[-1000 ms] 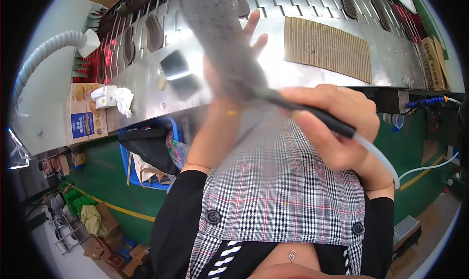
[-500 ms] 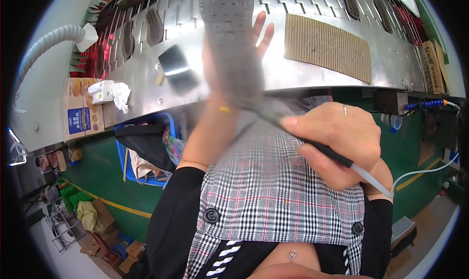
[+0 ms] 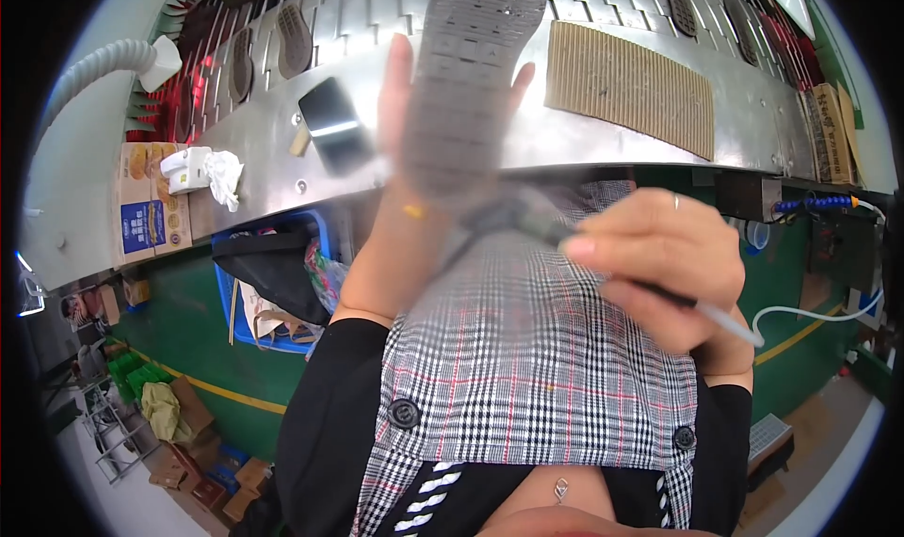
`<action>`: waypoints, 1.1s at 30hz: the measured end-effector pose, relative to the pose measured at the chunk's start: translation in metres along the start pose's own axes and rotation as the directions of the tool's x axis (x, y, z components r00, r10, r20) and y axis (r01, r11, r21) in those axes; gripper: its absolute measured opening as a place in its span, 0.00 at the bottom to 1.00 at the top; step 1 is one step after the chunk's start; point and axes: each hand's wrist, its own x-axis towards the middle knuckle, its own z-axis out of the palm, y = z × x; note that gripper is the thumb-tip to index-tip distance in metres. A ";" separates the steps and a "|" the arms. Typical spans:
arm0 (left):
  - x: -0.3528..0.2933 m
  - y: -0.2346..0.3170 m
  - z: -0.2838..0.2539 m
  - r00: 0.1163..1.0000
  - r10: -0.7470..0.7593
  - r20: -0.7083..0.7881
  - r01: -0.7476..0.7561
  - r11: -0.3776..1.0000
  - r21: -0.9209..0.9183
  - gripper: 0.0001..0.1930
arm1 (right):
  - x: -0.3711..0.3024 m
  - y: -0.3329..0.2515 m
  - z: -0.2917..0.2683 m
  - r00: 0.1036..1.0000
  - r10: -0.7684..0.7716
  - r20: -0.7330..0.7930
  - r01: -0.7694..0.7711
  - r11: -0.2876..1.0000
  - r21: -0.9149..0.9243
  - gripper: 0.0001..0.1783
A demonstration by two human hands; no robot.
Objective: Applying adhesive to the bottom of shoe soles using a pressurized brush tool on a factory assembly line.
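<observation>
My left hand (image 3: 397, 109) holds a brown-grey shoe sole (image 3: 471, 90) up over the front edge of the metal bench, its grooved face toward me. Fingers show on both sides of the sole; the palm is hidden behind it. In my right hand (image 3: 673, 255) is a dark pen-like tool (image 3: 546, 226), gripped between thumb and fingers. A pale hose (image 3: 734, 326) runs from the tool's back end. The tool's front end points at the heel end of the sole and is smeared by motion, so I cannot tell whether they touch.
Behind the bench edge runs a slatted metal conveyor (image 3: 363, 15) with several soles on it. A ribbed tan mat (image 3: 631, 90) and a dark phone (image 3: 336, 123) lie on the bench. At left stand a carton (image 3: 141, 193) and tissues (image 3: 223, 179); below, a blue basket (image 3: 325, 240) holds bags.
The sole and my left hand have shifted slightly right and tilted. My right hand has turned a little with the tool, staying near the sole's lower end.
</observation>
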 end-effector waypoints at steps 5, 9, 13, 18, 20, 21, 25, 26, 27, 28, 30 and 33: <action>-0.002 0.004 0.001 0.984 -0.136 0.119 0.141 0.989 -0.041 0.40 | -0.001 -0.001 -0.003 0.992 -0.028 0.124 0.016 0.995 0.096 0.20; -0.006 0.005 0.004 0.975 -0.151 0.164 0.151 0.988 0.013 0.37 | 0.001 0.012 -0.011 0.999 0.039 0.029 -0.040 0.999 0.024 0.16; -0.011 0.006 0.005 0.953 -0.198 0.231 0.217 0.974 -0.060 0.39 | 0.001 0.005 -0.020 0.980 -0.017 0.196 -0.006 0.993 0.114 0.16; -0.018 0.006 0.019 0.956 -0.226 0.185 0.240 0.969 -0.058 0.41 | 0.006 0.016 -0.027 1.000 -0.004 0.030 0.003 0.998 0.064 0.16; -0.023 0.006 0.024 0.964 -0.240 0.111 0.240 0.971 0.014 0.42 | 0.008 0.012 -0.036 0.985 -0.019 0.173 -0.002 0.992 0.123 0.16; -0.025 0.006 0.025 0.964 -0.242 0.112 0.242 0.970 0.016 0.42 | 0.006 0.007 -0.035 0.989 0.002 0.146 -0.017 0.994 0.104 0.16; -0.030 0.008 0.024 0.946 -0.272 0.176 0.282 0.959 -0.037 0.42 | 0.009 0.021 -0.036 0.999 0.034 0.008 -0.035 0.998 0.054 0.14; -0.031 0.008 0.023 0.937 -0.286 0.202 0.305 0.950 -0.072 0.42 | 0.009 0.020 -0.038 0.999 0.034 0.006 -0.034 0.998 0.049 0.14; -0.033 0.006 0.023 0.945 -0.280 0.167 0.293 0.955 -0.058 0.42 | 0.008 0.017 -0.041 0.996 -0.006 0.088 -0.002 0.996 0.090 0.15; -0.032 0.006 0.024 0.944 -0.282 0.170 0.295 0.954 -0.057 0.42 | 0.007 0.016 -0.044 0.985 -0.048 0.167 0.026 0.991 0.132 0.15; -0.032 0.009 0.024 0.936 -0.312 0.166 0.327 0.943 -0.070 0.43 | 0.007 0.019 -0.045 0.988 -0.080 0.134 0.061 0.988 0.143 0.16; -0.036 0.009 0.024 0.923 -0.321 0.211 0.343 0.936 -0.076 0.43 | 0.011 0.022 -0.047 1.000 0.005 0.007 -0.006 0.999 0.043 0.14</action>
